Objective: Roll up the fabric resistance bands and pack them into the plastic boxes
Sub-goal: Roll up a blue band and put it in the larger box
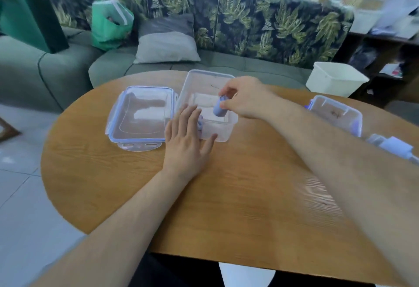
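Lowering step: the right hand (243, 98) carries a rolled lilac fabric band (219, 107) over the open clear plastic box (217, 132); it looks about to be set inside.
Right fingers: clamped on the roll, thumb below and fingertips above.
Left hand (187, 141): flat on the worktop (226, 191) against the near-left corner of the box, fingers spread and holding nothing; it seems to steady the box.
Band position: above the box floor, near its right wall, not yet resting.
Doing it well: keep the pinch tight until the roll touches the bottom so it does not unwind, and lay it along a wall to leave room for more.
Lid (140, 116): lying open just left of the box.
Second box (337, 114): well to the right of the box, with a pale blurred item (394, 146) in front of it that I cannot identify.
Surface: oval wood-grain worktop, smooth, so the box may slide.
Room: grey-green sofa (68, 69) beyond the box, with a leaf-print back, a cushion (167, 46) and a green bag (108, 26); white tub (335, 78) far right.
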The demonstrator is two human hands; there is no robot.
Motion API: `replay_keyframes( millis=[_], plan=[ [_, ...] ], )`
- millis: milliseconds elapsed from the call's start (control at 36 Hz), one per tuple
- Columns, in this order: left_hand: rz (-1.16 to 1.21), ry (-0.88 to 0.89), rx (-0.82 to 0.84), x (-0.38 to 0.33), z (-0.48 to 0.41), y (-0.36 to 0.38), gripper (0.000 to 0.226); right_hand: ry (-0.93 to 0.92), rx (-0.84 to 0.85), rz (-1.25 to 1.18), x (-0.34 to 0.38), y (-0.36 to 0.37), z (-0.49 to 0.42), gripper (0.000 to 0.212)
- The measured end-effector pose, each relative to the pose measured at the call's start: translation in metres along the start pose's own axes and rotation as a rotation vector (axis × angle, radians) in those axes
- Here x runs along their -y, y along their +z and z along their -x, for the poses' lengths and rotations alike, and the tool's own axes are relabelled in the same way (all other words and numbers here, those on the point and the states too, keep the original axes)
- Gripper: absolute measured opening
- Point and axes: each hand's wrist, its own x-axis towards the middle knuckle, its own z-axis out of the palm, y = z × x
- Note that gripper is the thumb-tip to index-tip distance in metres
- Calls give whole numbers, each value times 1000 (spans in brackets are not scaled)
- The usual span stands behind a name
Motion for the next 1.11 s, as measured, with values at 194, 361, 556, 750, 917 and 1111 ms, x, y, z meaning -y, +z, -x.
replay_keyframes(
  millis=[194, 361, 556, 750, 917, 1111],
  plan=[
    [-99, 35, 25, 7, -1, 8, 51, 14, 272, 213, 5, 30, -33, 20],
    [-108, 39, -24, 7, -1, 10, 37, 12, 379, 239, 11, 36, -41, 30],
    [-122, 70, -38, 9, -5, 12, 29, 44, 411, 81, 5, 34, -43, 21],
    [-159, 110, -36, 10, -9, 10, 24, 125, 496, -97, 8, 32, -40, 19],
    [-171, 120, -28, 10, -8, 10, 25, 151, 539, -128, 13, 32, -40, 18],
    [-169, 114, -30, 10, -9, 10, 24, 221, 587, -158, 15, 35, -41, 25]
  ],
)
